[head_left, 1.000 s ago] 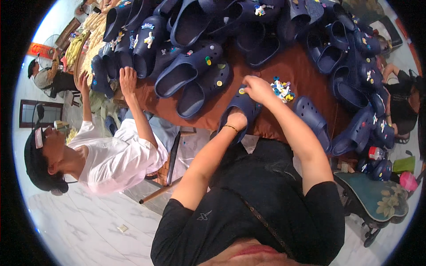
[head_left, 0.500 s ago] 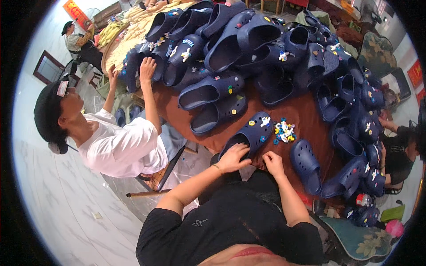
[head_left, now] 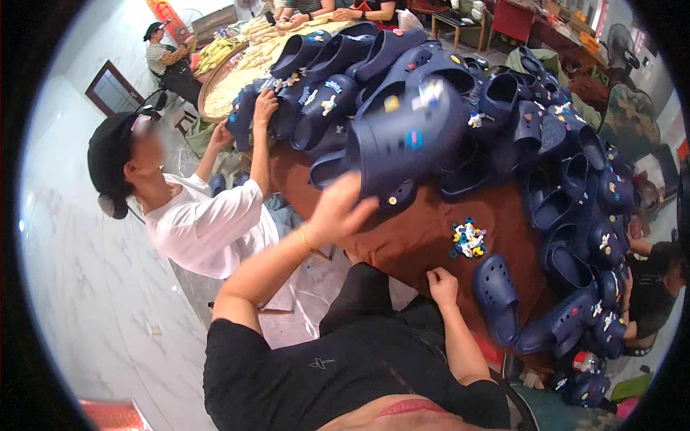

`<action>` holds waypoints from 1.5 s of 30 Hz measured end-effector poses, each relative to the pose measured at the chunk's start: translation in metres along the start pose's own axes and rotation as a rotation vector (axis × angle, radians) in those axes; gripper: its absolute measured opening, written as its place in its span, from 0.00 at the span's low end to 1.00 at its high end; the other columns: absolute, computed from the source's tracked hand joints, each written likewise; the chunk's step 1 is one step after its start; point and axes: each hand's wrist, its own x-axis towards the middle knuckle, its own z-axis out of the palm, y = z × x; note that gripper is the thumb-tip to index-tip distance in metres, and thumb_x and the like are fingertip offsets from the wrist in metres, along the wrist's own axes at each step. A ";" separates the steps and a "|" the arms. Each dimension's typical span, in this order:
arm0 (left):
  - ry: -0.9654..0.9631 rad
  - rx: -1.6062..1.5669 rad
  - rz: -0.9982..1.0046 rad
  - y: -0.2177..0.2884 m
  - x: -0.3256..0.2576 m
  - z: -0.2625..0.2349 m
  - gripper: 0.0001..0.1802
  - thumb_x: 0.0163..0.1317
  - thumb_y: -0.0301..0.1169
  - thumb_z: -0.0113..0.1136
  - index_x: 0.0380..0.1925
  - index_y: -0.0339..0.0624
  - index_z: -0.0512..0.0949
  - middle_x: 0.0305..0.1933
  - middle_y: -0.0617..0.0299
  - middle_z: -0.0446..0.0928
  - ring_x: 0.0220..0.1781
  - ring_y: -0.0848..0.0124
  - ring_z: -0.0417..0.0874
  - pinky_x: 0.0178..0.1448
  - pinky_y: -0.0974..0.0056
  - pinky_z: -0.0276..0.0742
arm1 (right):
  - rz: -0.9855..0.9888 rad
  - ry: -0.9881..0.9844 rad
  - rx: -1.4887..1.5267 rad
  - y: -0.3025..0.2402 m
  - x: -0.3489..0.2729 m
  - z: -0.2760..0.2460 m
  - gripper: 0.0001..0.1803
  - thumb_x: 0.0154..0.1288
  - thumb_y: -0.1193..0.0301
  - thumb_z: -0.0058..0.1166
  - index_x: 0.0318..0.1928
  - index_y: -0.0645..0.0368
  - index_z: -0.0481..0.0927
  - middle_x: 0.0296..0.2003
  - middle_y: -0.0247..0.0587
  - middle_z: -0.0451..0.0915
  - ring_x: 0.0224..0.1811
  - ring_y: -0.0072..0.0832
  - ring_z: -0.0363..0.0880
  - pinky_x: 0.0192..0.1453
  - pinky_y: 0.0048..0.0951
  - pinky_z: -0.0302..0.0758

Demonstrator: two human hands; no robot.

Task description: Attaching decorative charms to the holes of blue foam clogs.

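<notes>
A navy clog (head_left: pixel 413 136) with colourful charms hangs, smeared by motion, above the near side of the heaped clogs. Just below its heel is my left hand (head_left: pixel 334 215), blurred, with fingers apart; whether a fingertip still touches the clog is unclear. My right hand (head_left: pixel 443 286) rests at the near table edge, fingers pinched together; anything between them is hidden. Beyond it on the brown cloth (head_left: pixel 410 244) lies a small pile of white, yellow and blue charms (head_left: pixel 468 238). A navy clog without visible charms (head_left: pixel 497 298) lies to the right of my right hand.
Heaped navy clogs (head_left: pixel 334 108) cover the far and right table. On the left, a seated person in a white shirt (head_left: pixel 208 230) reaches to the heap. Another person's arm (head_left: pixel 632 305) shows at right. Behind stands a round tray of pale yellow pieces (head_left: pixel 226 90).
My left hand has swung up and away from the table edge, and the charmed clog has gone from there toward the heap. My right hand stays near the edge. The whole view has shifted.
</notes>
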 end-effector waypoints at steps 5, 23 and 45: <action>0.107 0.402 0.071 -0.054 0.122 -0.036 0.20 0.52 0.34 0.59 0.43 0.34 0.73 0.47 0.46 0.73 0.52 0.52 0.73 0.56 0.58 0.66 | 0.132 -0.024 0.022 0.005 -0.004 -0.002 0.10 0.52 0.66 0.54 0.25 0.60 0.78 0.24 0.49 0.77 0.28 0.44 0.77 0.32 0.38 0.72; 0.179 0.458 -0.096 -0.101 -0.008 0.066 0.24 0.50 0.27 0.56 0.51 0.40 0.68 0.58 0.49 0.63 0.63 0.50 0.59 0.65 0.53 0.54 | 0.110 -0.054 0.048 0.005 0.005 -0.003 0.10 0.53 0.67 0.53 0.27 0.61 0.78 0.25 0.50 0.78 0.29 0.42 0.78 0.33 0.36 0.73; -0.298 -0.116 -0.107 -0.003 -0.146 0.131 0.18 0.49 0.19 0.54 0.43 0.40 0.74 0.49 0.52 0.71 0.51 0.55 0.72 0.54 0.58 0.68 | 0.267 -0.930 0.073 -0.037 -0.107 -0.089 0.23 0.54 0.59 0.52 0.47 0.60 0.72 0.44 0.51 0.75 0.47 0.45 0.73 0.50 0.38 0.69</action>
